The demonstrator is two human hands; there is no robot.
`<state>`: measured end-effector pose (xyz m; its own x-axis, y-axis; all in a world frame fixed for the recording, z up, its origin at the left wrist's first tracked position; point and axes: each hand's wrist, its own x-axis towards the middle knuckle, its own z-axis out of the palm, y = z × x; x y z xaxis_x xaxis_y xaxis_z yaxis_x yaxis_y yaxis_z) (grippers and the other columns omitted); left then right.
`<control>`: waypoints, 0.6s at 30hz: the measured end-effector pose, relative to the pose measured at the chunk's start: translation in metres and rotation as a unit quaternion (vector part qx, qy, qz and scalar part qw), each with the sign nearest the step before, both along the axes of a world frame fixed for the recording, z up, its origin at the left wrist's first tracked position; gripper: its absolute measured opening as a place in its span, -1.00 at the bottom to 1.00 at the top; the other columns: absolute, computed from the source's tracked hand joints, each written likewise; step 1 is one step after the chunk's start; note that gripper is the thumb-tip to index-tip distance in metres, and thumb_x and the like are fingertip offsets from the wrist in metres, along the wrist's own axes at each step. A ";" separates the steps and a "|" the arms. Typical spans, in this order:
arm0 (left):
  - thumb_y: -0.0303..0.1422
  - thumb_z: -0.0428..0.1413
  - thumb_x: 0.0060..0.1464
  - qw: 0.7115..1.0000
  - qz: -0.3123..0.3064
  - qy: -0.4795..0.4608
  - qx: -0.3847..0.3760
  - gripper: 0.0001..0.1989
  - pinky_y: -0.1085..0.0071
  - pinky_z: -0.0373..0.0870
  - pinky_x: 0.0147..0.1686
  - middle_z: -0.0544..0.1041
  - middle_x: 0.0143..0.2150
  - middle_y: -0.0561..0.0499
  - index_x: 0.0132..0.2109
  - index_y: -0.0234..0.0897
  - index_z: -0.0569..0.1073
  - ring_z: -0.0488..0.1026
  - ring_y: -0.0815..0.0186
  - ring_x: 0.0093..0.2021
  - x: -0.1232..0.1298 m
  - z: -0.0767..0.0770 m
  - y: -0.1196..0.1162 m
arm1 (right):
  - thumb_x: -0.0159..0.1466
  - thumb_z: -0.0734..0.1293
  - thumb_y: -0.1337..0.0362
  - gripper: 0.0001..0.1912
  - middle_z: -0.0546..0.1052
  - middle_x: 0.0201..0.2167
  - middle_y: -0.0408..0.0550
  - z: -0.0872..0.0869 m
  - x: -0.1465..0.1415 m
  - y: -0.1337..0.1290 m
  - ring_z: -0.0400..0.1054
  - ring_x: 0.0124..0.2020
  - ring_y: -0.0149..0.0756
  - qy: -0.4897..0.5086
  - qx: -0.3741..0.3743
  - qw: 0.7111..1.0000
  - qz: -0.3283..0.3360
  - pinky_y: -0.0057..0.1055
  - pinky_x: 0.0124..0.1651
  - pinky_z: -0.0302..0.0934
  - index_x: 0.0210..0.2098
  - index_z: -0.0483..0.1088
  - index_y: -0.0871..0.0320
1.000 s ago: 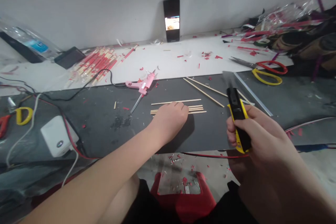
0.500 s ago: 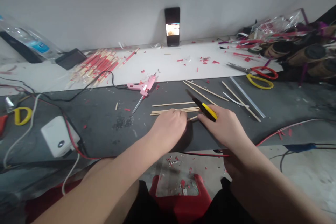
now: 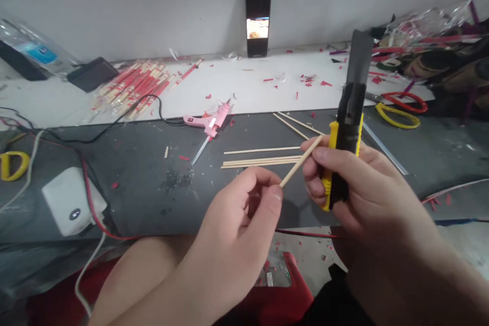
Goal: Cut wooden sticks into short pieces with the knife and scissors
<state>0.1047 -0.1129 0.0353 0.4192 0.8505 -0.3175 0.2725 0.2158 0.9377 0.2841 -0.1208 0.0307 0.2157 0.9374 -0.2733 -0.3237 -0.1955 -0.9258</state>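
Note:
My left hand (image 3: 244, 224) pinches the lower end of a short wooden stick (image 3: 300, 163), raised above the dark table. Its upper end rests at the thumb and fingertips of my right hand (image 3: 362, 183). That hand is closed round a yellow and black utility knife (image 3: 340, 163), whose wide dark blade (image 3: 359, 56) points upward. Behind the hands, several long thin wooden sticks (image 3: 260, 162) lie side by side on the table. More loose sticks (image 3: 292, 126) slant away further back. A pink glue gun (image 3: 210, 121) with a clear glue stick lies left of them.
A phone (image 3: 258, 23) leans on the wall. Wrapped chopsticks (image 3: 133, 86) are heaped at back left, near a plastic bottle (image 3: 42, 53). Red and yellow scissors (image 3: 401, 108) lie right. A white box (image 3: 72, 204) and cables sit front left. A red stool (image 3: 290, 290) shows below.
Both hands have risen from the table towards the camera, lifting the short stick. The knife has turned from lying slanted to blade up. The view has shifted slightly.

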 end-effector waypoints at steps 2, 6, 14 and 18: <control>-0.13 0.06 0.40 0.996 0.020 -0.053 -0.066 -0.75 0.56 0.08 -0.60 0.32 -0.45 0.17 -0.09 -0.19 0.47 0.14 0.53 -0.56 -0.002 0.001 0.010 | 0.33 0.44 0.15 -0.86 0.50 -0.50 -0.19 0.008 -0.004 0.010 0.31 -0.59 -0.48 -0.004 0.005 0.999 0.033 -0.58 -0.58 0.23 -0.25 0.55 0.08; -0.12 0.13 0.35 0.986 0.041 -0.069 -0.144 -0.72 0.59 0.18 -0.64 0.37 -0.57 0.15 -0.15 -0.27 0.50 0.24 0.51 -0.64 -0.005 0.001 0.018 | 0.34 0.44 0.06 -0.80 0.51 -0.52 -0.19 0.006 -0.014 0.010 0.30 -0.58 -0.45 -0.009 -0.013 0.999 0.045 -0.56 -0.56 0.25 -0.20 0.57 0.03; -0.15 0.14 0.32 0.944 0.036 -0.187 -0.269 -0.72 0.64 0.16 -0.76 0.40 -0.59 0.16 -0.28 -0.24 0.37 0.24 0.52 -0.74 -0.002 -0.005 0.009 | 0.33 0.40 -0.01 -0.65 0.42 -0.61 -0.14 -0.003 -0.016 0.009 0.31 -0.62 -0.32 0.003 -0.073 0.992 0.103 -0.39 -0.57 0.28 -0.48 0.44 0.05; -0.13 0.20 0.27 0.939 0.045 -0.220 -0.261 -0.71 0.64 0.08 -0.77 0.42 -0.54 0.16 -0.25 -0.21 0.33 0.18 0.55 -0.74 0.001 0.000 0.008 | 0.40 0.28 -0.06 -0.57 0.41 -0.58 -0.12 -0.002 -0.015 -0.001 0.34 -0.58 -0.29 -0.075 -0.057 0.991 0.096 -0.36 -0.52 0.31 -0.49 0.36 0.06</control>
<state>0.1060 -0.1045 0.0350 0.5409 0.6654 -0.5144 -0.1585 0.6813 0.7147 0.2688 -0.1216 0.0284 0.0821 0.9302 -0.3576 -0.1299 -0.3458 -0.9293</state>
